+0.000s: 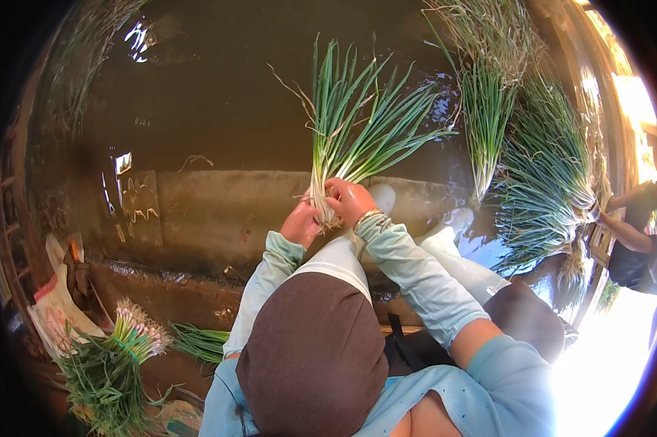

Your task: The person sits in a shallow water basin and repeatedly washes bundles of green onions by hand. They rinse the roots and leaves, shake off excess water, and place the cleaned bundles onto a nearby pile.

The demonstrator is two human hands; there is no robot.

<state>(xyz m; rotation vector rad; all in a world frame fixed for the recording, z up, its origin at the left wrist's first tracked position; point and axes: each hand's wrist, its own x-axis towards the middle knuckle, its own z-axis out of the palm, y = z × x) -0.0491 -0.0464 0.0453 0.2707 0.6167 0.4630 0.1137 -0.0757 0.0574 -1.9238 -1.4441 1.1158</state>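
Note:
A bunch of green onions (350, 124) with pale stems and stringy roots points away from me over brown water. My left hand (301, 221) is closed around its root end from the left. My right hand (349, 200) grips the white stems from the right, fingers curled beside my left hand. Below the bunch are my legs in pale boots (332, 255), one of them partly under my hands.
Another green onion bunch (488, 124) floats to the right, beside larger bundles (543, 167) held by another person (634, 247). Dried leaves (481, 25) lie at top right. A tied bundle (110, 371) rests by a pale sack (55, 313) at lower left. A submerged ledge (212, 204) crosses the water.

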